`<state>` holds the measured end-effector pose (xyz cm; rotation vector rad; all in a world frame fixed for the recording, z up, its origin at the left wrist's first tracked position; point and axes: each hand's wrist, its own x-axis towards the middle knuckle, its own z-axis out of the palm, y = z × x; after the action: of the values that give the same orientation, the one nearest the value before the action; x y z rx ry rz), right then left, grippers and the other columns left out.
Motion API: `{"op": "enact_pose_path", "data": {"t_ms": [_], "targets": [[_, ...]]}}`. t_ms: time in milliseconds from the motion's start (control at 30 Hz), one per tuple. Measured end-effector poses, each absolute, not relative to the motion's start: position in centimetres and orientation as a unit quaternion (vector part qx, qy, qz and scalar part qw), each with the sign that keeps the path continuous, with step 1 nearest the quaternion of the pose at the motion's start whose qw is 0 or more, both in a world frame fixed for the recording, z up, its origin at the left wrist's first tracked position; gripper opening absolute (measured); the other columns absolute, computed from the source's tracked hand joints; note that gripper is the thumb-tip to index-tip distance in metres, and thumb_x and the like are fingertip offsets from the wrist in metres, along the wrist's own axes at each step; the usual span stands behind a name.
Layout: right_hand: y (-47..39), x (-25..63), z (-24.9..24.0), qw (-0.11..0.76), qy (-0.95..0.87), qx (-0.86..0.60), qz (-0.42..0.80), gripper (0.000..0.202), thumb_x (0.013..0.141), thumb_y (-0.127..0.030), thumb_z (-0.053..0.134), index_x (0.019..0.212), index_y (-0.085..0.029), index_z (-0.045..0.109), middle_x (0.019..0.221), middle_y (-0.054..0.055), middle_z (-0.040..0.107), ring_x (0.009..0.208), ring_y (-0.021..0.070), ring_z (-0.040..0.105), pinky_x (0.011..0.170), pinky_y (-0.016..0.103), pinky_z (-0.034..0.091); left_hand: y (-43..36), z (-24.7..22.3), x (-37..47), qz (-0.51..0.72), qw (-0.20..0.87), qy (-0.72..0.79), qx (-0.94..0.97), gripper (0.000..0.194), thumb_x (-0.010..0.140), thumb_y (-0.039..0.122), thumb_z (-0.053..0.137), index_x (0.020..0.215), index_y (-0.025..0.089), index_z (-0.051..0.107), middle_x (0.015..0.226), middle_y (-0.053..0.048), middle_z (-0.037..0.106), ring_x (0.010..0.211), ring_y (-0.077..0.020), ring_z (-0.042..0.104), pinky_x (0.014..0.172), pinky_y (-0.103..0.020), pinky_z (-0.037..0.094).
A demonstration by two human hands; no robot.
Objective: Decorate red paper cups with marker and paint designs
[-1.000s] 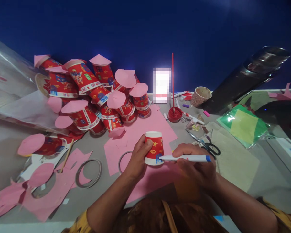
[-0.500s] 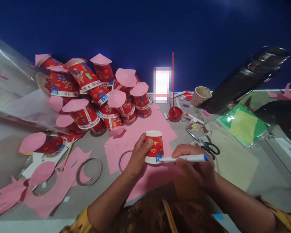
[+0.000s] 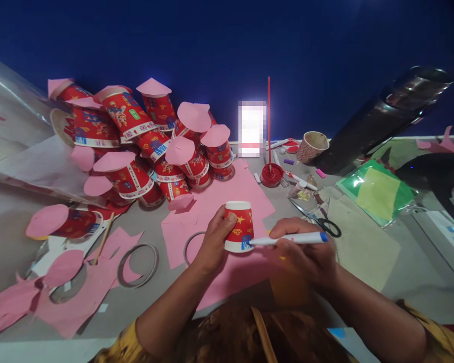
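Observation:
Upside down in my left hand [image 3: 214, 241] is a red paper cup [image 3: 237, 229] with gold stars and white bands at top and bottom. The thumb presses its side, the other fingers are behind it. My right hand [image 3: 306, 249] grips a white marker [image 3: 287, 239] with a blue end, held almost level. Its tip meets the cup near the lower band, at a patch of blue marks. Under both hands lies pink paper [image 3: 227, 287]. A stack of similar red cups [image 3: 130, 118] with pink paper cones stands at the far left.
Scissors [image 3: 325, 225] lie right of the cup. Behind are a red pot [image 3: 271, 175] with an upright stick, a patterned cup [image 3: 313, 146] and a leaning black cylinder [image 3: 382, 121]. Tape rings [image 3: 137, 265] and pink scraps [image 3: 87, 297] lie left; a green packet [image 3: 378, 194] lies right.
The marker tip has shifted slightly up along the cup's lower right side, and the blue patch looks larger. Both hands keep their hold. The whole view has shifted a little.

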<state>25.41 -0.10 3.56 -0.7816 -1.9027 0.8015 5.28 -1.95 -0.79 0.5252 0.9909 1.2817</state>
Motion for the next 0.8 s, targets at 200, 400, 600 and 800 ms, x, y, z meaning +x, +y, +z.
{"op": "enact_pose_path", "data": {"t_ms": [200, 400, 600, 800], "targets": [[-0.19, 25.52, 3.43, 0.467, -0.753, -0.342, 0.314, 0.012, 0.103, -0.023, 0.066, 0.093, -0.021, 0.073, 0.077, 0.003, 0.079, 0.063, 0.0183, 0.074, 0.061, 0.027, 0.058, -1.93, -0.51, 5.37, 0.56, 0.667, 0.439, 0.221, 0.058, 0.077, 0.062, 0.092, 0.108, 0.016, 0.074, 0.093, -0.006, 0.077, 0.078, -0.0188, 0.068, 0.072, -0.029, 0.054], [-0.26, 25.48, 3.59, 0.45, -0.763, -0.335, 0.322, 0.017, 0.104, -0.026, 0.063, 0.091, -0.021, 0.073, 0.074, 0.003, 0.078, 0.06, 0.0175, 0.072, 0.057, 0.027, 0.056, -1.98, -0.51, 5.38, 0.566, 0.666, 0.434, 0.219, 0.059, 0.078, 0.061, 0.092, 0.111, 0.016, 0.075, 0.093, -0.006, 0.078, 0.077, -0.0181, 0.069, 0.072, -0.028, 0.054], [-0.24, 25.51, 3.61, 0.45, -0.755, -0.348, 0.325, 0.017, 0.103, -0.025, 0.065, 0.088, -0.022, 0.073, 0.073, 0.003, 0.078, 0.06, 0.018, 0.073, 0.058, 0.027, 0.056, -2.03, -0.41, 5.41, 0.562, 0.675, 0.425, 0.216, 0.056, 0.078, 0.059, 0.092, 0.11, 0.017, 0.075, 0.096, -0.007, 0.079, 0.079, -0.0193, 0.071, 0.074, -0.029, 0.054], [-0.31, 25.61, 3.57, 0.443, -0.753, -0.357, 0.332, 0.018, 0.103, -0.027, 0.063, 0.089, -0.021, 0.073, 0.074, 0.004, 0.078, 0.058, 0.0181, 0.07, 0.057, 0.029, 0.056, -1.95, -0.45, 5.48, 0.566, 0.685, 0.412, 0.204, 0.053, 0.08, 0.058, 0.09, 0.108, 0.016, 0.074, 0.093, -0.006, 0.078, 0.081, -0.0207, 0.071, 0.076, -0.032, 0.055]]}}
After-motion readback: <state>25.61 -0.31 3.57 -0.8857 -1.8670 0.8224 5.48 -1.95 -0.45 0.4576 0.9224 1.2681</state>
